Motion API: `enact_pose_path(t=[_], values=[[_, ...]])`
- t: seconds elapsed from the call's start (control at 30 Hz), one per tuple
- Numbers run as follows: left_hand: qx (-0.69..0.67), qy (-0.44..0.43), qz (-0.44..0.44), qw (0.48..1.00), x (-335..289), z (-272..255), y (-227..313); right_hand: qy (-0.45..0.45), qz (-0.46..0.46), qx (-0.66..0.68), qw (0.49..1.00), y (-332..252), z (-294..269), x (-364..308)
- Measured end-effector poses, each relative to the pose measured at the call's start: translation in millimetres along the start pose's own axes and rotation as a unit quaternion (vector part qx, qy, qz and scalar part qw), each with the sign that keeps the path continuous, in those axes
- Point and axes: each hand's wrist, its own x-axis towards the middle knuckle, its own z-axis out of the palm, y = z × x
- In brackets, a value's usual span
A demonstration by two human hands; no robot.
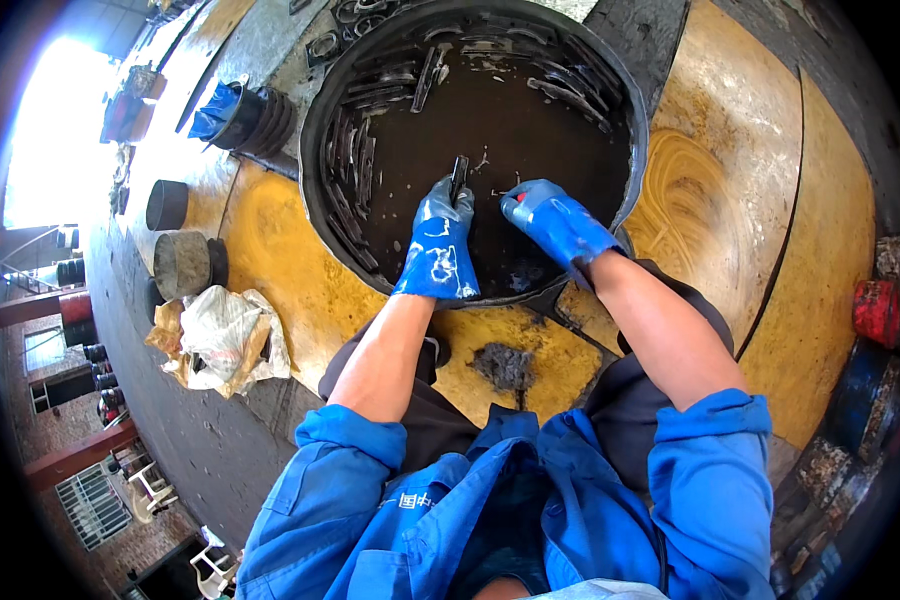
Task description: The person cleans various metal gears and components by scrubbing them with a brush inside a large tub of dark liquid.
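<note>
a narrow, dark, glossy strip-shaped piece (pixel 459 177) with a metallic look juts from the top of the left hand (pixel 440 232), over the near half of a wide, round, dark-walled basin (pixel 315 185) of murky brown liquid (pixel 490 120). the left hand, in a slick blue coated glove streaked with pale wet patches, is clamped on the piece, its forearm running nearly straight forward. the right hand (pixel 555 218), gloved alike, is angled inward from the right, its fingers curled around a small red thing (pixel 519 198), mostly hidden, whose kind i cannot tell. the two hands are apart. long, slightly curved dark pieces (pixel 348 170) lie stacked along the basin's inner wall. below the basin, a fuzzy grey fibrous clump (pixel 504 367) rests on smeared yellow sheeting (pixel 450 375); to the left sits a crumpled whitish sack (pixel 238 335).
</note>
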Motion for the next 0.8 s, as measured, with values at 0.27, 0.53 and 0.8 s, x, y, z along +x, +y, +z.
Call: enact_pose_path(t=[0.27, 0.53, 0.8], values=[[-0.115, -0.027, -0.044, 0.992, -10.6, -11.6, 17.8, -0.024, 0.147, 0.420, 0.895, 7.1, -18.3, -12.2], [-0.225, -0.056, -0.064, 0.971, -22.4, -33.1, 34.2, -0.042, 0.206, 0.562, 0.800, 5.9, -4.3, 11.3], [-0.203, -0.081, -0.018, 0.976, -18.9, -33.2, 26.8, -0.099, -0.037, 0.246, 0.963, 8.2, -2.0, 6.3]])
